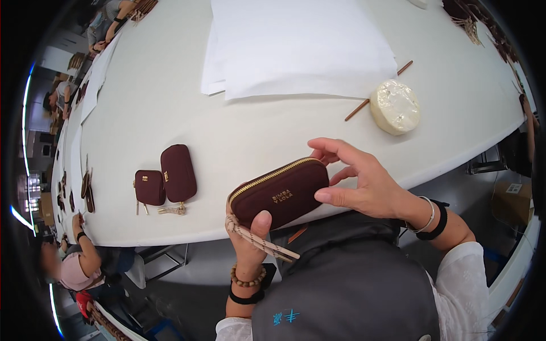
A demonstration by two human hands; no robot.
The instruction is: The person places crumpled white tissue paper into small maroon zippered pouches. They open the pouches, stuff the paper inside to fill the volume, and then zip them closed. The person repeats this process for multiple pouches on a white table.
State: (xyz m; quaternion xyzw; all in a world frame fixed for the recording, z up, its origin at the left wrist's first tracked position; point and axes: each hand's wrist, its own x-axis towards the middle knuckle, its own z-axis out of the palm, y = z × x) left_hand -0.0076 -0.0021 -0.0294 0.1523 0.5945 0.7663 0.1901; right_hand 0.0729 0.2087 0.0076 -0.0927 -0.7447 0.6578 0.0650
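Observation:
A dark burgundy zip pouch (278,193) with a gold-toothed zipper along its top and small gold lettering on its front is held up at the table's near edge. My left hand (250,244) grips its lower left end, thumb on the front; a beige flecked cord loop (264,244) hangs over that hand. At the pouch's right end is my right hand (364,184), lightly holding it, thumb against the front and fingertips at the upper corner. The zipper looks closed. On the table to the left lie a small burgundy pouch (150,188) and a taller burgundy pouch (179,173).
White paper sheets (301,51) cover the table's far middle. A pale round roll wrapped in film (396,107) sits beside a thin brown stick (357,110). Other people work along the left, one in a pink top (79,273). A cardboard box (512,202) stands at right.

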